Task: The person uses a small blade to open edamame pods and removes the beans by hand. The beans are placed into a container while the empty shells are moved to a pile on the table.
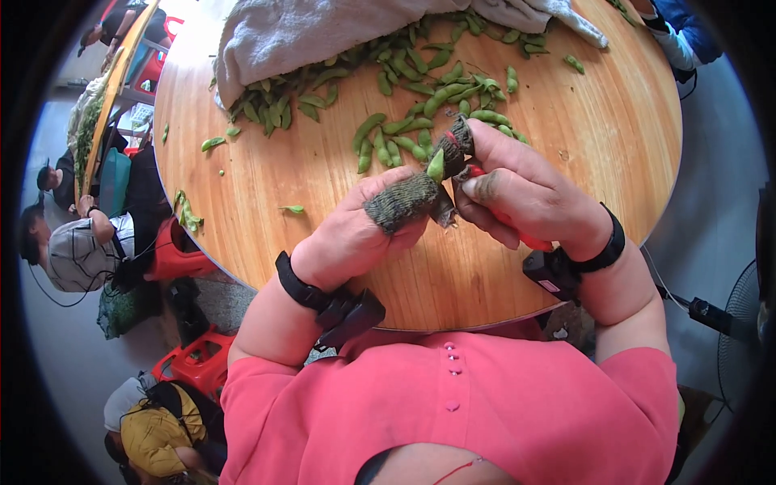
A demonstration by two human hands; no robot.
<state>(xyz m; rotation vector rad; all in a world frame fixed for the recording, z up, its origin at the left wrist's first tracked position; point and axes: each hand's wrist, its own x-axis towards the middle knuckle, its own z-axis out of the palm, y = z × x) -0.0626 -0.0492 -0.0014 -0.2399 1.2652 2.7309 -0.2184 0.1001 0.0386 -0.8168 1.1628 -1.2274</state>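
Note:
In front of me, over the near half of the table, my left hand (pixel 368 214) is closed on a green soybean pod (pixel 436 166). A grey-green knitted sleeve (pixel 402 202) covers its thumb. Touching the pod from the other side is my right hand (pixel 521 190), which has a dark knitted sleeve (pixel 455 139) with a red band on one finger. Its other fingers are curled round a red-handled tool (pixel 532 241), whose working end I cannot make out. Just beyond my hands lie loose soybean pods (pixel 398 133), in front of a larger heap (pixel 279 101).
A light grey cloth (pixel 311 36) covers part of the heap on the round wooden table (pixel 598 145). A few stray pods and a stem (pixel 187 212) lie at the left. Red stools (pixel 198 364) and seated people are to the left; a fan (pixel 740 323) stands at right.

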